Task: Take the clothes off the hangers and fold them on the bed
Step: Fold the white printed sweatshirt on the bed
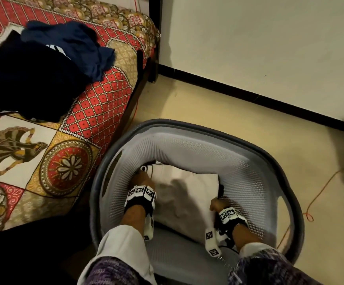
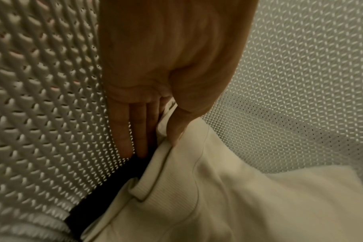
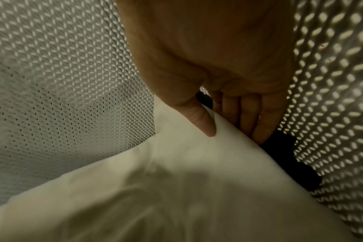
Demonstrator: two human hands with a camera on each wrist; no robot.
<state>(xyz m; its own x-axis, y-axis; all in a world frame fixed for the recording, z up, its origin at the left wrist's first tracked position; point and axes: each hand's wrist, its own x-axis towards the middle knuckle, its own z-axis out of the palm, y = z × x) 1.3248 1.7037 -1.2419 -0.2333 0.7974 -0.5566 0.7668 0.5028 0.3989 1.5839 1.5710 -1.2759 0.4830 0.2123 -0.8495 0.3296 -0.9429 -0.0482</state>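
A folded cream garment [image 1: 187, 192] lies inside a grey mesh laundry basket [image 1: 249, 140] on the floor beside the bed [image 1: 97, 112]. My left hand [image 1: 142, 177] pinches the garment's left edge, thumb on top and fingers [image 2: 135, 131] slid down between cloth and basket wall. My right hand [image 1: 216, 204] pinches the right edge the same way, thumb on top [image 3: 205, 124]. The cream garment [image 2: 238, 196] [image 3: 176, 188] covers a black piece [image 3: 290, 163] beneath it. On the bed lie a dark pile [image 1: 23, 79] and a crumpled navy garment [image 1: 74, 42]. No hanger shows.
The basket stands against the bed's side, with the wall and its black skirting [image 1: 249, 93] behind. An orange cord [image 1: 321, 192] runs over the beige floor to the right. The patterned bedspread in front of the dark pile is bare.
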